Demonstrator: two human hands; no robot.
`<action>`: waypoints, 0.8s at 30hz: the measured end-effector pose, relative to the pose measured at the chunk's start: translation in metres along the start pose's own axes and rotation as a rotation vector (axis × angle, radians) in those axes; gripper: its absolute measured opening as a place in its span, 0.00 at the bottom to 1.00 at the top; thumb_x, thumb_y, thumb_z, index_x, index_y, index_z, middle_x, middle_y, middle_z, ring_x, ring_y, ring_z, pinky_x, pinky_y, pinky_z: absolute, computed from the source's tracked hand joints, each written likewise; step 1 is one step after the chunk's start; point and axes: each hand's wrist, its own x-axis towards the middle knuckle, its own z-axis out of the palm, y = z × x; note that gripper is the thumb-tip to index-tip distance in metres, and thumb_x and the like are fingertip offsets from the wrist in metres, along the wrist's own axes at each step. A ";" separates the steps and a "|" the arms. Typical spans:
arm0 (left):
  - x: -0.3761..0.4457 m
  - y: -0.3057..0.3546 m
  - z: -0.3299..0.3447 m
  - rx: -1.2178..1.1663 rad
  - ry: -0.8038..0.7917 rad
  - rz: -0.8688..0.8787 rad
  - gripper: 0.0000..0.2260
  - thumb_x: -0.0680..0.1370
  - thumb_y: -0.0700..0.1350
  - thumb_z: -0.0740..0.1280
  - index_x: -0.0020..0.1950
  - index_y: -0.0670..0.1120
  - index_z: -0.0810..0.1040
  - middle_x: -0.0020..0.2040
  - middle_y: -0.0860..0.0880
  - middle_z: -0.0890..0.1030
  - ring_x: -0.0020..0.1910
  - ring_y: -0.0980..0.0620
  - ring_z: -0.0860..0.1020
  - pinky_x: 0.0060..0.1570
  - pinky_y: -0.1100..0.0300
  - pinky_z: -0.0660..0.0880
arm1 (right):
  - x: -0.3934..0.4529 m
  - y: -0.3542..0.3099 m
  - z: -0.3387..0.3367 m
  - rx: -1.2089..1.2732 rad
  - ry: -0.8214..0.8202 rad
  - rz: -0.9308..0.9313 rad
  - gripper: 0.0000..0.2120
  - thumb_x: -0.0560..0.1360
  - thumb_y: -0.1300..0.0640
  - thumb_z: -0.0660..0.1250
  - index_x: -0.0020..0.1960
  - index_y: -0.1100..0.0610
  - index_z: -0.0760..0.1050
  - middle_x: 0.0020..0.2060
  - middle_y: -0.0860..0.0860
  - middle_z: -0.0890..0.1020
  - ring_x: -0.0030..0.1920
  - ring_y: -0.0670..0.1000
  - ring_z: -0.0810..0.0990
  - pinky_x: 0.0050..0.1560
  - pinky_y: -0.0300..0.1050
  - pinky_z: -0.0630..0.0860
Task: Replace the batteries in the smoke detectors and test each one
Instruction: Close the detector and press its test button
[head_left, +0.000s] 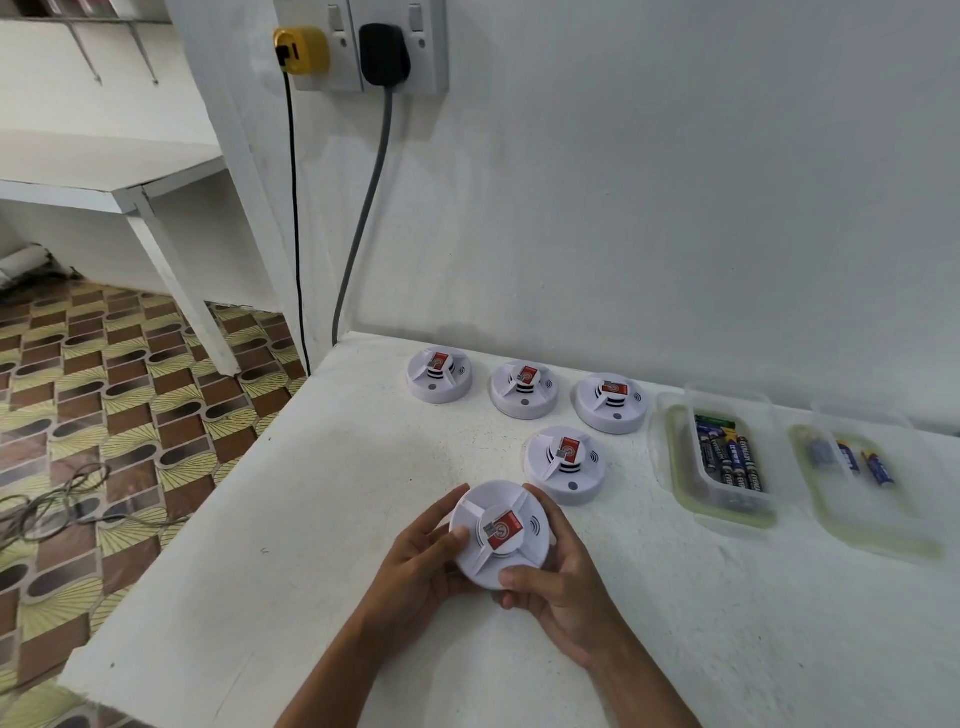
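1. Five white smoke detectors are in view on or above a white bench (322, 519) set against a white wall; each bears a red label on its raised centre.
2. The held smoke detector (500, 535) is gripped by both hands near the front of the bench, face up and tilted toward the camera.
3. The left hand (423, 558) holds the detector's left edge, thumb lying on its top face and fingers curled beneath.
4. The right hand (558, 577) cups the right and lower edge, thumb pressed on the near rim and fingers wrapped round behind.
5. The fourth smoke detector (565, 464) rests on the bench just beyond the held one, near it; whether they touch cannot be told.
6. Three further detectors stand in a row close to the wall: the left detector (439, 374), the middle detector (524, 388) and the right detector (612, 401), each apart from its neighbour.
7. A clear plastic container (675, 467) to the right of the row holds several dark batteries (730, 460) lying side by side.
8. A second clear container (883, 530), farther right, holds a few blue batteries (852, 460).
9. A wall socket (358, 47) above the bench carries a yellow plug (302, 49) and a black plug (384, 52), their cables hanging down.
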 end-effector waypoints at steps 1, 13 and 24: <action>0.000 0.000 0.000 0.000 0.000 0.000 0.23 0.74 0.41 0.64 0.70 0.46 0.69 0.60 0.44 0.82 0.57 0.40 0.80 0.45 0.50 0.81 | 0.000 0.000 0.000 0.000 0.000 0.002 0.34 0.64 0.70 0.72 0.66 0.47 0.72 0.56 0.58 0.79 0.49 0.57 0.79 0.34 0.47 0.77; 0.002 -0.002 -0.004 -0.054 -0.041 0.001 0.41 0.63 0.53 0.80 0.72 0.45 0.68 0.63 0.39 0.79 0.61 0.36 0.77 0.50 0.44 0.80 | -0.002 -0.007 0.003 0.412 -0.019 0.139 0.45 0.56 0.31 0.76 0.67 0.50 0.73 0.63 0.60 0.78 0.53 0.66 0.80 0.36 0.54 0.80; 0.002 -0.003 -0.004 -0.066 -0.046 0.004 0.41 0.63 0.53 0.80 0.72 0.45 0.68 0.63 0.39 0.78 0.61 0.37 0.77 0.50 0.45 0.80 | -0.002 -0.006 0.003 0.453 -0.016 0.151 0.51 0.53 0.29 0.76 0.70 0.51 0.69 0.64 0.61 0.77 0.51 0.66 0.80 0.33 0.53 0.80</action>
